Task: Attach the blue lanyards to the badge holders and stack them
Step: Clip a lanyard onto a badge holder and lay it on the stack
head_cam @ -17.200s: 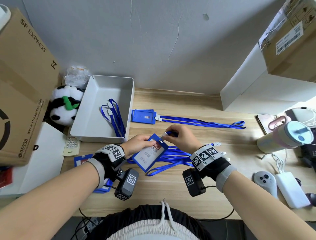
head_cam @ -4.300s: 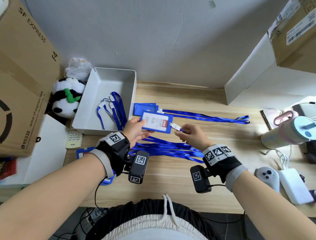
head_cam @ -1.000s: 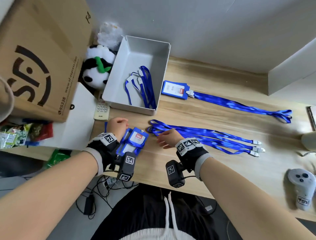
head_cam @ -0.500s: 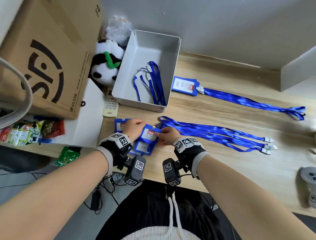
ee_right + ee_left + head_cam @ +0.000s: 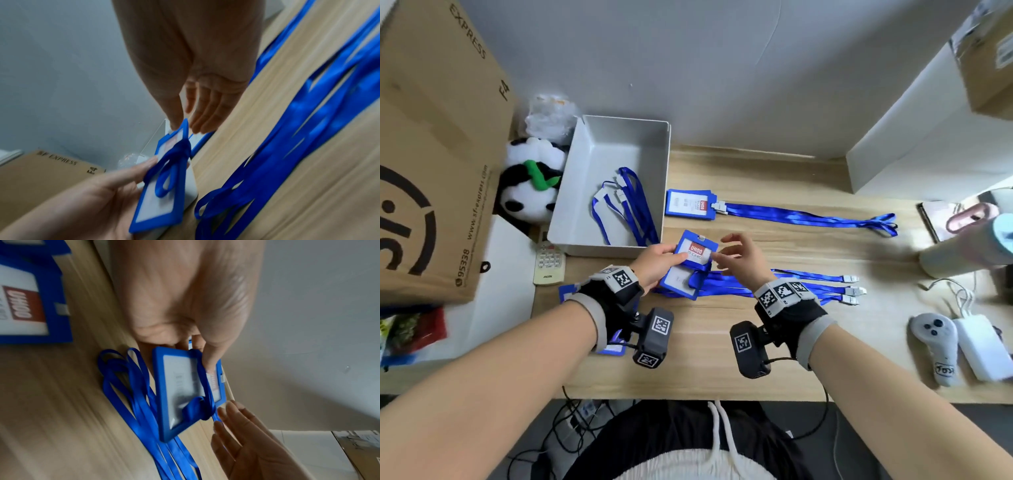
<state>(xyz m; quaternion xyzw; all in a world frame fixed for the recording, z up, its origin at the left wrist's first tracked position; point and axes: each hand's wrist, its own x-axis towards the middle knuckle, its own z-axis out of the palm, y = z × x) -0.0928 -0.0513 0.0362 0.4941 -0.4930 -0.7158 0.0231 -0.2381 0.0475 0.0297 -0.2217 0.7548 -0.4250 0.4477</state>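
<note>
My left hand (image 5: 671, 253) pinches a blue badge holder (image 5: 697, 251) with a red label, lifted just above the table. A second blue holder (image 5: 678, 284) sits right under it, and the loop of a loose blue lanyard (image 5: 195, 405) is draped over it. My right hand (image 5: 726, 250) hovers open at the holder's right edge, fingers (image 5: 203, 113) straight and thumb near its top. Several loose lanyards (image 5: 791, 284) lie to the right with their clips (image 5: 852, 289) at the far end. A finished holder stack (image 5: 690, 204) with attached lanyards (image 5: 808, 216) lies farther back.
A grey bin (image 5: 616, 137) at the back left holds more lanyards (image 5: 626, 202). More holders (image 5: 566, 294) lie under my left wrist. To the left are a cardboard box (image 5: 431, 171), a panda toy (image 5: 527, 192) and a remote (image 5: 548, 263). A controller (image 5: 935, 342), charger (image 5: 979, 346) and bottle (image 5: 962, 250) stand at the right.
My left hand has lifted the badge holder off the table near the front left edge and carried it up and back. My right hand has let go and opened beside it.
</note>
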